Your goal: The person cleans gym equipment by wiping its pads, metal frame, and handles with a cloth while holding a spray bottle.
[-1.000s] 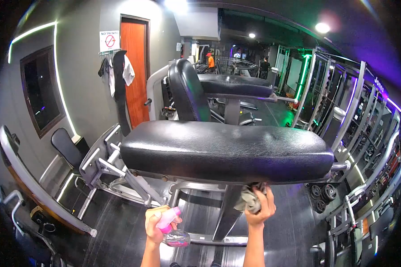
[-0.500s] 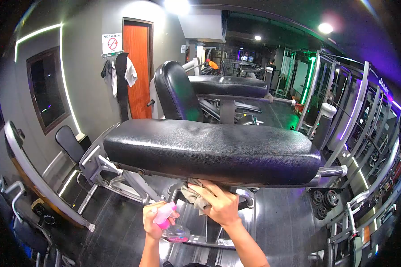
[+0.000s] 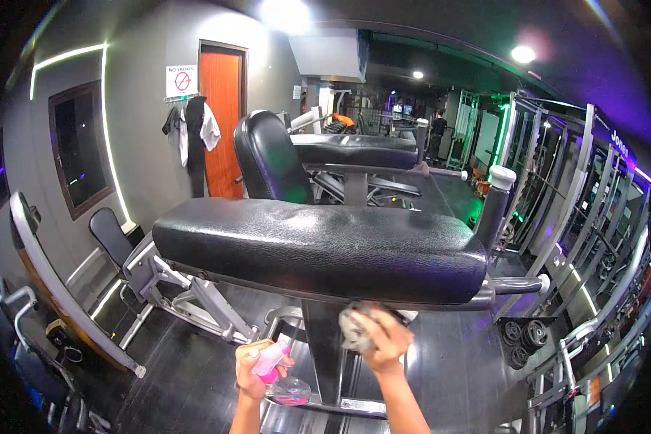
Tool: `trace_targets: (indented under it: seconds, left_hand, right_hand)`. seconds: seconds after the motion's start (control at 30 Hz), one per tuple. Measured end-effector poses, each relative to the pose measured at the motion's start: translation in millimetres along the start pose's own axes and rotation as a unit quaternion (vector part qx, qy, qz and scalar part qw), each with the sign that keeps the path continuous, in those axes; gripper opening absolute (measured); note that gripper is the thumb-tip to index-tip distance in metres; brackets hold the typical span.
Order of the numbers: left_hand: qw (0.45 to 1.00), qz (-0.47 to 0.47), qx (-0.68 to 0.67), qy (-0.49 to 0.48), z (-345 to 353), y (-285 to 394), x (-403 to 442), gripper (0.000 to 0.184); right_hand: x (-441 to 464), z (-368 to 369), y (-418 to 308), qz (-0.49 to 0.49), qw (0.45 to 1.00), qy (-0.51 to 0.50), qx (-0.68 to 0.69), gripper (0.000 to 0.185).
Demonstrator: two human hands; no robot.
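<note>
My left hand point(image 3: 251, 370) is wrapped round the neck of a spray bottle point(image 3: 288, 390), which has a pink and white trigger head and a clear body. In my right hand point(image 3: 388, 340) is a bunched grey cloth point(image 3: 355, 331), slightly blurred. That hand is just under the front edge of a long black padded bench point(image 3: 318, 249); whether the cloth touches the frame there I cannot tell. The dark upright post point(image 3: 324, 347) of the machine stands between my two hands.
A black backrest point(image 3: 271, 155) rises behind the bench, with a second pad point(image 3: 354, 150) beyond. A metal handle bar point(image 3: 517, 284) juts out at the right. Weight plates point(image 3: 524, 336) sit on the floor to the right. Clothes point(image 3: 195, 130) hang by the orange door point(image 3: 223, 119).
My right hand with the cloth has moved right along the bench's underside and slightly lower. My left hand still holds the spray bottle. The view has shifted a little.
</note>
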State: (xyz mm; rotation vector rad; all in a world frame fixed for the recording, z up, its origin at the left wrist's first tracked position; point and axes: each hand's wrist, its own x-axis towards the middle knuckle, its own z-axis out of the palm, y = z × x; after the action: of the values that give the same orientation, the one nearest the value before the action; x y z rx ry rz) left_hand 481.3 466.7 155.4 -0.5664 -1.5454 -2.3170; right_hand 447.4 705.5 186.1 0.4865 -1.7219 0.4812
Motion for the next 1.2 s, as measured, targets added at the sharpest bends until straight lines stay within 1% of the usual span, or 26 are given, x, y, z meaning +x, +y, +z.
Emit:
trace_targets:
  seconds: [0.07,0.13,0.17,0.27,0.3,0.33,0.4,0.43,0.5,0.53,0.6,0.7,0.73,0.83,0.87,0.93,1.0,1.1,1.17,1.2]
  left_hand:
    - [1.000,-0.006,0.009,0.005,2.9,-1.7,-2.7,0.069]
    - [1.000,0.003,0.013,0.003,5.5,-4.0,-2.2,0.069]
    - [1.000,0.003,0.012,0.002,7.2,-3.9,-1.8,0.069]
    - [1.000,0.006,0.017,0.004,12.2,-1.2,-0.4,0.069]
    - [1.000,0.006,0.022,0.008,13.4,-0.5,-0.5,0.069]
    - [1.000,0.006,0.022,0.008,13.1,-1.3,-0.6,0.069]
    - [1.000,0.005,0.027,0.004,11.3,-4.0,-1.3,0.068]
    - [1.000,0.005,0.027,0.002,11.3,-4.9,-1.7,0.068]
    - [1.000,-0.003,0.023,0.014,12.4,-7.0,-2.6,0.068]
    - [1.000,-0.005,0.021,0.013,12.5,-8.7,-3.3,0.068]
    - [1.000,-0.005,0.005,0.006,12.4,-12.2,-3.9,0.067]
    - [1.000,-0.005,0.026,0.001,14.1,-12.7,-4.2,0.068]
    - [1.000,-0.006,0.025,0.000,15.2,-13.2,-5.7,0.068]
    - [1.000,-0.003,0.021,0.007,20.5,-14.5,-6.3,0.068]
    - [1.000,-0.008,0.012,0.008,22.2,-14.4,-7.6,0.067]
    - [1.000,-0.014,0.009,0.006,23.9,-12.8,-6.4,0.067]
    - [1.000,-0.003,0.013,-0.017,25.4,-11.5,-4.4,0.066]
    - [0.999,0.010,0.020,-0.026,25.2,-12.8,-1.2,0.067]
    - [0.999,0.016,0.025,-0.024,29.6,-10.8,0.3,0.067]
    - [1.000,0.003,0.021,-0.012,34.4,-7.5,1.6,0.066]
  right_hand:
    - [10.7,4.1,-17.9,0.015,0.993,-0.099,0.057,0.038]
    - [16.4,18.7,-28.5,-0.014,0.988,-0.142,0.057,0.046]
    - [20.6,28.7,-29.1,-0.034,0.990,-0.113,0.083,0.051]
    - [24.5,23.6,-29.1,-0.022,0.988,-0.132,0.073,0.051]
    - [24.9,17.0,-26.7,-0.021,0.989,-0.133,0.061,0.046]
    - [23.5,8.7,-22.7,-0.021,0.989,-0.133,0.061,0.046]
    - [16.0,-10.7,-9.9,0.013,0.991,-0.134,0.014,0.039]
    - [5.8,-17.4,1.3,0.021,0.993,-0.112,-0.019,0.039]
    - [0.8,-32.1,24.2,-0.001,0.999,-0.020,-0.031,0.035]
    - [-0.8,-43.3,30.3,-0.001,0.999,-0.021,-0.034,0.035]
    - [-2.2,-62.9,35.2,0.056,0.997,0.029,-0.052,0.033]
    - [0.1,-65.3,38.9,0.043,0.995,0.054,-0.066,0.035]
    - [1.3,-63.9,36.3,0.045,0.995,0.053,-0.068,0.035]
    - [13.4,-42.1,15.2,0.036,0.998,-0.037,0.022,0.035]
    - [17.2,-32.4,5.3,0.039,0.996,-0.067,0.051,0.038]
    - [13.6,-7.1,-5.0,0.016,0.993,-0.110,0.050,0.050]
    - [19.8,7.2,-18.1,0.008,0.991,-0.111,0.077,0.052]
    - [27.3,-4.2,-20.4,0.025,0.992,-0.101,0.077,0.051]
    - [21.0,-24.1,-7.5,0.056,0.991,-0.118,0.033,0.049]
    - [15.3,-31.0,5.0,0.058,0.994,-0.083,0.026,0.047]
